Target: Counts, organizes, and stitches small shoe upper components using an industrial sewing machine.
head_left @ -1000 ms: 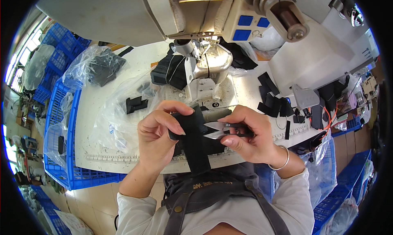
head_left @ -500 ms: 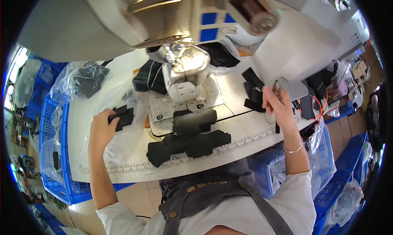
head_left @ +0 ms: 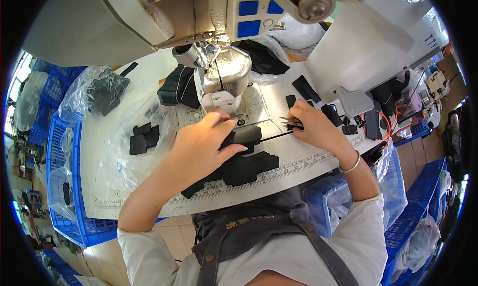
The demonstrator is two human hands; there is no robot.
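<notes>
My left hand (head_left: 204, 144) reaches over a black fabric piece (head_left: 249, 135) in front of the sewing machine's presser area (head_left: 222, 100). Its thumb and fingers are apart; whether they touch the piece I cannot tell. Nearer me lies another black piece (head_left: 251, 169), partly under that hand. My right hand (head_left: 316, 129) is closed round small metal thread snips (head_left: 291, 122), their blades pointing left toward the machine. Black strips (head_left: 306, 88) lie beyond the right hand. At left, a small stack of black pieces (head_left: 144, 138) rests on clear plastic.
A bundle of black pieces (head_left: 179, 89) stands left of the machine head. A plastic bag (head_left: 94, 94) with dark pieces lies at the far left. Blue crates (head_left: 64, 181) flank the white table (head_left: 159, 206). Orange cords (head_left: 388, 128) lie at its right edge.
My left hand has let go of the small black stack at left and moved right, over the middle pieces. My right hand has come left and nearer the machine, still with the snips.
</notes>
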